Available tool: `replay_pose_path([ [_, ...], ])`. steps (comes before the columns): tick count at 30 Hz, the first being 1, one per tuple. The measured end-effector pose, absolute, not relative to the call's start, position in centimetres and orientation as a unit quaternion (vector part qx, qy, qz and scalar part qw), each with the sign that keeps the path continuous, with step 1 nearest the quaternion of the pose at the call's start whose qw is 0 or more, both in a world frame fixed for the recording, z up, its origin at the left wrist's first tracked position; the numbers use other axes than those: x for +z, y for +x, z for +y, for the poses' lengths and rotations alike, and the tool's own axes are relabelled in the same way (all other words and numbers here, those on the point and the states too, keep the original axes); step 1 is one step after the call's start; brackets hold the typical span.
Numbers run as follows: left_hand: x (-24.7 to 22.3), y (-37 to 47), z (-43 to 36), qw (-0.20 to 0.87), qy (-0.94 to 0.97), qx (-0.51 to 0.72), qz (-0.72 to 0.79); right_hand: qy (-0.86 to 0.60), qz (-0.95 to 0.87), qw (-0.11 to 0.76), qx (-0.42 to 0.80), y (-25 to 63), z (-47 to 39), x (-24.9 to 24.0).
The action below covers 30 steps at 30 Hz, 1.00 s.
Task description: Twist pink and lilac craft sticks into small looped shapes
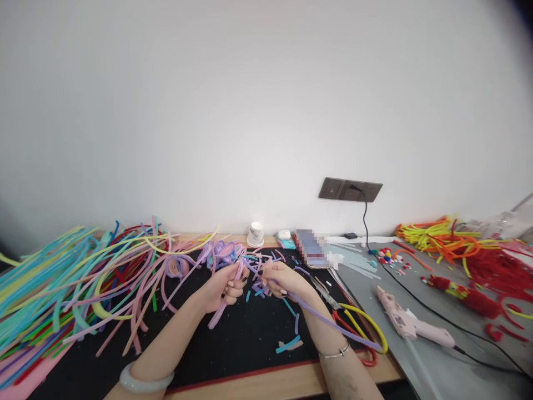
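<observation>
Strips, lilac & pink [216,316], sit gripped in L hand [225,288] above the black mat [250,339] on the worktop [250,388]; R hand [285,278] has its fingers closed on a long lilac strand [328,321]. Work looks partway: curled lilac bunch [222,253] & rolled coil [177,266] already shaped, offcuts [287,345] cut; held strips & strand still unfinished, strand's far end loose, approx. Containers: white cup [255,234] upright nr wall, contents can't tell; white case [283,235], lid shut, contents hidden; clear plastic bag [502,225], far R, contents unclear.
</observation>
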<state>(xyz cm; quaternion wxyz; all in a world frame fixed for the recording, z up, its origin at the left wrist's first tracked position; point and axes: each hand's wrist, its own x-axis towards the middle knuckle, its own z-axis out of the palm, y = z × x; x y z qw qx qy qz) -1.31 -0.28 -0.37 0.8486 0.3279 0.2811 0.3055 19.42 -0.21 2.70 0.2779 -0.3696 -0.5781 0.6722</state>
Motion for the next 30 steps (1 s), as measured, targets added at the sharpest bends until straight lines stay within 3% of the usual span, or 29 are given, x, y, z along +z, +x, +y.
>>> replay_pose_path([
  [30,1.0,0.1,-2.7,0.784,0.482,0.249,0.301,-0.364,-0.575,0.332,0.653,18.6,-0.7,1.0],
])
